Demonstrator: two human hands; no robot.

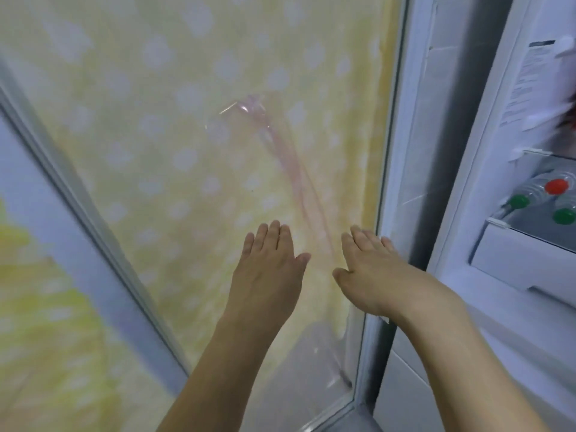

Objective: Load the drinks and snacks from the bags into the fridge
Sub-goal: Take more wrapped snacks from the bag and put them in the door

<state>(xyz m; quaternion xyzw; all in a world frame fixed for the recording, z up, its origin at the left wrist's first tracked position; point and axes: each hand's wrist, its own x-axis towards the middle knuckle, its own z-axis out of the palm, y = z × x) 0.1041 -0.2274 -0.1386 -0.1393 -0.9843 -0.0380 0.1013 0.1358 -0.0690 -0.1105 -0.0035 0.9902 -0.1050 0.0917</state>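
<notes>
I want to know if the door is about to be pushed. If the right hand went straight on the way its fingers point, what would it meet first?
Probably the yellow dotted cover on the door panel: the right hand is open, fingers straight toward it near its right edge. Whether it already touches is unclear.

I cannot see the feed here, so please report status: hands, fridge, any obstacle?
Left hand and right hand open, flat, holding nothing. Fridge door shelf holds capped bottles. Yellow dotted cloth hangs ahead; bags not in view.
</notes>
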